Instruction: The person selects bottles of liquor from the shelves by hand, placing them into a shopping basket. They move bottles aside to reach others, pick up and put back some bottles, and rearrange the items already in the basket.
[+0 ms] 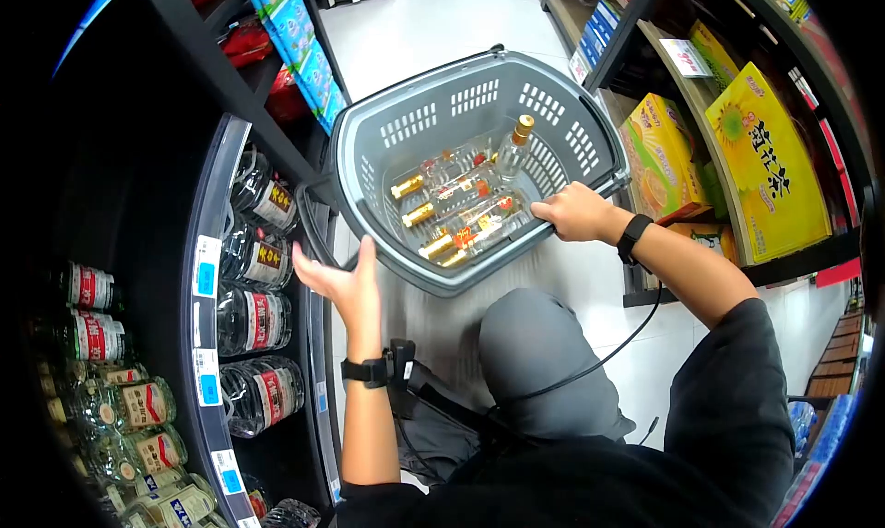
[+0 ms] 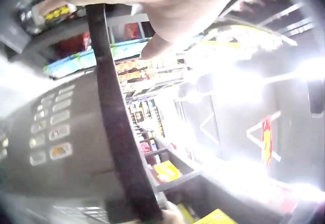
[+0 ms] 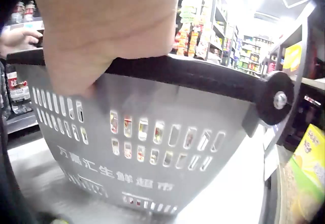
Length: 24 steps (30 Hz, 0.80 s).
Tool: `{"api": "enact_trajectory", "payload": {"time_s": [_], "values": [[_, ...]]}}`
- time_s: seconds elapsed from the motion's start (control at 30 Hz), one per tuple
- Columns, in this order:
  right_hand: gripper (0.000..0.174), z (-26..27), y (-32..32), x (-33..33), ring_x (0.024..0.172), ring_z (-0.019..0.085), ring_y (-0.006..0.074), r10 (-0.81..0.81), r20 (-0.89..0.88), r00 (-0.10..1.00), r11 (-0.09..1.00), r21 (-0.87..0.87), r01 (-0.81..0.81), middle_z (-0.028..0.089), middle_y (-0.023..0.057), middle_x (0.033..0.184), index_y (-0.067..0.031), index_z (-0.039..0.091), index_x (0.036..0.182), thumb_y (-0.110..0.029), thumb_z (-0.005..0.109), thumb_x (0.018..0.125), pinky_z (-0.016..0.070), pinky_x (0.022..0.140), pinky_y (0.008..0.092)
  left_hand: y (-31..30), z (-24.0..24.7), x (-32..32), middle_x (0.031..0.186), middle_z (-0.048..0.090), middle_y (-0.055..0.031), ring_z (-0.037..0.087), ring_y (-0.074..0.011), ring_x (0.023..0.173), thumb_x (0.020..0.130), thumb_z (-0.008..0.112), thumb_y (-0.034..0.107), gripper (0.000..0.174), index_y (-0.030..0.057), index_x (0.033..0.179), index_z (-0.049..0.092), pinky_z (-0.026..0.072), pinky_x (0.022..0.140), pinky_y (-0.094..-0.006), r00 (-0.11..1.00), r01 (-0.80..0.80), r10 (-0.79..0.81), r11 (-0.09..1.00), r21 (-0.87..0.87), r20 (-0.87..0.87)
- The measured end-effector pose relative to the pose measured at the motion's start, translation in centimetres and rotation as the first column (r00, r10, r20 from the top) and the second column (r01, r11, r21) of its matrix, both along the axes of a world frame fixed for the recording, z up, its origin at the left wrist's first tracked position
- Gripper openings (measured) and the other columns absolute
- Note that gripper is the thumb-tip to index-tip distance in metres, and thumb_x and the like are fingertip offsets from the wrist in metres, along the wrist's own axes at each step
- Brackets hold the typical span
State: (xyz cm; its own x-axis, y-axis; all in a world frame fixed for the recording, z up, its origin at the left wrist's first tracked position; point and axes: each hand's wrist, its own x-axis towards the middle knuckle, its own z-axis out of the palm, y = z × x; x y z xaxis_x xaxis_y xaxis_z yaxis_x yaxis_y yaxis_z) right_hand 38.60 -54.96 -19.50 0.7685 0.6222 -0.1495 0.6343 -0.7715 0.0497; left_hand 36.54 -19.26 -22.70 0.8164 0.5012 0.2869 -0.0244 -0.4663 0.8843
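A grey plastic shopping basket [image 1: 442, 265] is held up in front of the knees, tilted so its inside faces me. Several clear glass bottles [image 1: 452, 196] with gold caps lie on its floor; another bottle [image 1: 513, 150] leans against the wall. My right hand [image 1: 581, 212] grips the near rim, its thumb over the edge; the right wrist view shows that hand [image 3: 106, 31] wrapped over the dark rim. At the left corner, my left hand [image 1: 336, 284] has its fingers extended and thumb apart, beside the basket's dark handle [image 1: 313, 228]. The left wrist view shows the handle [image 2: 114, 112] passing beneath this hand.
Close on the left, a dark shelf [image 1: 207, 251] bears large clear jugs [image 1: 253, 320] and smaller bottles [image 1: 147, 403]. On the right, a shelf holds yellow boxes [image 1: 770, 164]. A white tiled floor [image 1: 419, 16] runs between them. A cable [image 1: 590, 371] hangs from the right wrist.
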Motion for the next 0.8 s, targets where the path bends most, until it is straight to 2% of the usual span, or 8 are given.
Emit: {"api": "enact_trajectory", "payload": {"time_s": [0.07, 0.13, 0.17, 0.3, 0.33, 0.4, 0.53, 0.8], "values": [[0.014, -0.5, -1.1, -0.1, 0.064, 0.066, 0.0334, 0.016, 0.021, 1.0, 0.999, 0.051, -0.017, 0.066, 0.0095, 0.07, -0.0105, 0.056, 0.092, -0.012, 0.058, 0.078, 0.05, 0.058, 0.0462, -1.2, -1.2, -0.8, 0.152, 0.017, -0.0237, 0.02, -0.036, 0.141, 0.081, 0.08, 0.019, 0.1, -0.0013, 0.151, 0.011, 0.0163, 0.117, -0.0482, 0.995, -0.03, -0.008, 0.921, -0.388, -0.097], [0.014, -0.8, -1.7, 0.2, 0.064, 0.066, 0.0336, 0.026, 0.032, 0.999, 0.998, 0.062, -0.028, 0.065, 0.0093, 0.07, -0.0106, 0.056, 0.092, -0.012, 0.058, 0.078, 0.0499, 0.057, 0.046, -3.2, -1.0, -2.1, 0.153, 0.018, -0.0181, 0.034, -0.0307, 0.136, 0.084, 0.078, 0.016, 0.104, 0.0132, 0.155, 0.001, 0.0288, 0.112, -0.049, 0.996, -0.005, -0.059, 0.68, -0.733, -0.061], [0.014, -1.1, -1.9, 0.3, 0.064, 0.066, 0.0335, 0.025, 0.039, 0.999, 0.997, 0.07, -0.027, 0.065, 0.0093, 0.07, -0.0106, 0.056, 0.091, -0.011, 0.058, 0.078, 0.0499, 0.057, 0.046, -4.7, 2.7, -3.0, 0.153, 0.014, -0.0231, 0.039, -0.0249, 0.132, 0.083, 0.074, -0.001, 0.113, 0.0079, 0.153, -0.014, 0.0366, 0.109, -0.042, 0.99, -0.008, -0.114, 0.548, -0.837, -0.084], [0.014, -1.0, -1.6, -0.1, 0.063, 0.065, 0.0322, 0.019, 0.06, 0.998, 0.995, 0.101, -0.025, 0.064, 0.0088, 0.069, -0.0106, 0.055, 0.088, -0.009, 0.059, 0.075, 0.0501, 0.057, 0.0444, -5.8, 0.4, -0.9, 0.15, 0.019, -0.0302, 0.036, -0.0271, 0.135, 0.084, 0.076, 0.005, 0.13, 0.01, 0.143, -0.039, 0.0316, 0.113, -0.0427, 0.981, 0.103, -0.189, 0.675, -0.731, -0.036], [0.014, -0.8, -1.1, -0.2, 0.063, 0.065, 0.032, 0.013, 0.062, 0.998, 0.995, 0.095, -0.019, 0.063, 0.0086, 0.069, -0.0106, 0.055, 0.088, -0.009, 0.059, 0.075, 0.0502, 0.057, 0.0441, -6.0, -1.3, 0.5, 0.152, 0.02, -0.0309, 0.025, -0.0329, 0.142, 0.082, 0.079, 0.013, 0.126, 0.0022, 0.148, -0.027, 0.0181, 0.119, -0.044, 0.997, 0.04, -0.067, 0.893, -0.449, -0.044], [0.016, -1.2, -0.6, -0.5, 0.063, 0.065, 0.0319, 0.027, 0.062, 0.998, 0.994, 0.107, -0.033, 0.063, 0.0081, 0.069, -0.0104, 0.054, 0.088, -0.008, 0.06, 0.073, 0.0502, 0.057, 0.0439, -4.8, -1.8, 1.3, 0.154, 0.019, -0.0312, 0.016, -0.0373, 0.146, 0.08, 0.079, 0.017, 0.115, -0.0047, 0.151, -0.009, 0.009, 0.12, -0.0441, 0.961, 0.167, -0.216, 0.952, -0.258, -0.174], [0.019, -1.6, 0.4, -0.7, 0.063, 0.065, 0.0313, -0.011, 0.102, 0.995, 0.987, 0.158, -0.006, 0.062, 0.0081, 0.07, -0.0094, 0.054, 0.088, -0.007, 0.061, 0.071, 0.05, 0.055, 0.0432, -4.0, -2.6, 3.3, 0.145, 0.038, -0.0269, 0.039, -0.0362, 0.135, 0.076, 0.071, 0.01, 0.088, -0.0022, 0.148, 0.023, 0.0275, 0.114, -0.0408, 0.979, 0.179, -0.196, 0.961, -0.213, -0.062], [0.017, -1.4, 4.1, 0.1, 0.067, 0.067, 0.034, -0.152, 0.091, 0.984, 0.974, 0.181, 0.133, 0.067, 0.0111, 0.076, -0.0076, 0.056, 0.09, -0.007, 0.061, 0.073, 0.0531, 0.058, 0.0441, -1.4, -1.7, 9.0, 0.123, 0.058, -0.0241, 0.056, -0.033, 0.115, 0.071, 0.069, 0.007, 0.081, 0.0023, 0.144, 0.033, 0.0412, 0.103, -0.0387, 0.944, 0.285, -0.317, 0.924, -0.255, -0.092]]}}
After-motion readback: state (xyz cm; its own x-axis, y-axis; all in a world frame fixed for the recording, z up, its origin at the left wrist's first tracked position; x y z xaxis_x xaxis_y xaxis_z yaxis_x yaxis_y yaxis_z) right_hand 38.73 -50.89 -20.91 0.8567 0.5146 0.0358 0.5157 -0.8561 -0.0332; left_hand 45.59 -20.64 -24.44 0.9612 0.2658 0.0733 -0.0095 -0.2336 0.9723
